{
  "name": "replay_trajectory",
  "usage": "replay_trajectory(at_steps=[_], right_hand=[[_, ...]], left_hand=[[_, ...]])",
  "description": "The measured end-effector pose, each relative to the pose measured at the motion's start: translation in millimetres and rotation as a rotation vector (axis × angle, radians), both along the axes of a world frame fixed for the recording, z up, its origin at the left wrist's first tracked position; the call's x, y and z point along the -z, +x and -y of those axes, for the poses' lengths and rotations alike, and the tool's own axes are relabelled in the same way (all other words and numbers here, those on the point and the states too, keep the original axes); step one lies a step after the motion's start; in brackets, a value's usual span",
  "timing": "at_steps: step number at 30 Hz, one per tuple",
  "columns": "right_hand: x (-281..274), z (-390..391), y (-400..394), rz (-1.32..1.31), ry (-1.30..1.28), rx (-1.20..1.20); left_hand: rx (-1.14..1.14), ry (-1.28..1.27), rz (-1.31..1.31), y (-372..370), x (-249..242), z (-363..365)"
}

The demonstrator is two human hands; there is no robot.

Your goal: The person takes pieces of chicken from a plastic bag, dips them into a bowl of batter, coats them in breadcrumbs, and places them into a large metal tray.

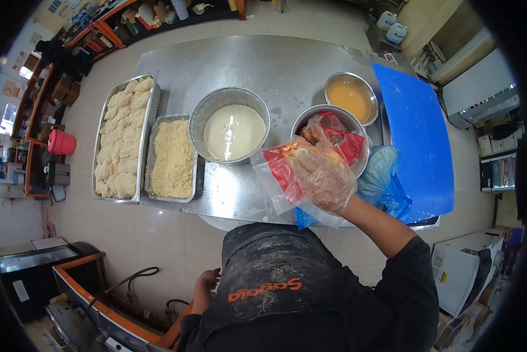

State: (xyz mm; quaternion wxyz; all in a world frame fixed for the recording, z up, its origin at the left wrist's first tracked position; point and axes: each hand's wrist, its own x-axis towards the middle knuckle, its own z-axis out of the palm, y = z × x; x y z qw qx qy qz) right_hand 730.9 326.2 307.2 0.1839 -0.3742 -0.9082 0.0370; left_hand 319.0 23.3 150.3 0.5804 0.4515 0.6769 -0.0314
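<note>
My right hand (327, 185), in a clear plastic glove, is closed on a clear plastic bag with red print (277, 167) at the near edge of the steel table. Beneath and beyond it stands a steel bowl (362, 161). Inside that bowl lies another red-printed bag (352, 146) with brownish, meat-like pieces showing through. A crumpled blue plastic bag (382, 176) is just right of the hand. My bare left hand (208, 280) hangs low beside the dark, flour-dusted apron (263, 264), away from the table, its fingers loosely apart.
A round pan of pale batter (234, 132) stands mid-table. Left of it are a tray of crumbs (172, 155) and a long tray of coated pieces (122, 138). A bowl of orange liquid (350, 98) and a blue board (419, 141) are at the right.
</note>
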Motion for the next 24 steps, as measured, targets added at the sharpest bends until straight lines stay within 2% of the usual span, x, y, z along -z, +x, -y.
replay_trajectory(at_steps=[6,8,10,12,13,19,21,23,24], right_hand=[[-19.7,4.4,-12.7,0.134,-0.180,0.077],[-34.1,-4.0,-13.0,0.202,-0.264,0.045],[-54.7,-19.3,-11.6,0.297,-0.346,-0.008],[-61.8,-33.5,-7.5,0.285,-0.462,-0.047],[-62.6,-39.9,-5.1,0.278,-0.520,-0.069],[-55.2,-59.3,20.5,-0.545,-0.951,0.303],[-44.5,-51.3,18.2,-0.496,-0.771,0.305],[-19.7,-37.1,10.2,-0.145,-0.301,0.131],[-16.2,-32.2,7.7,-0.129,-0.221,0.081]], left_hand=[[0.148,0.155,-0.029,3.6,-29.0,12.9],[0.107,0.105,-0.023,4.7,-28.8,14.8],[-0.166,-0.157,0.027,1.8,-9.7,11.9],[-0.445,-0.423,0.075,-1.5,21.6,7.1],[-0.479,-0.474,0.085,-4.6,31.3,9.1],[-0.296,-0.358,0.072,-3.0,27.1,-2.8],[-0.233,-0.296,0.070,-1.7,20.6,-4.1],[-0.174,-0.223,0.067,0.3,10.5,-4.6],[-0.141,-0.184,0.065,0.5,4.3,-4.4]])
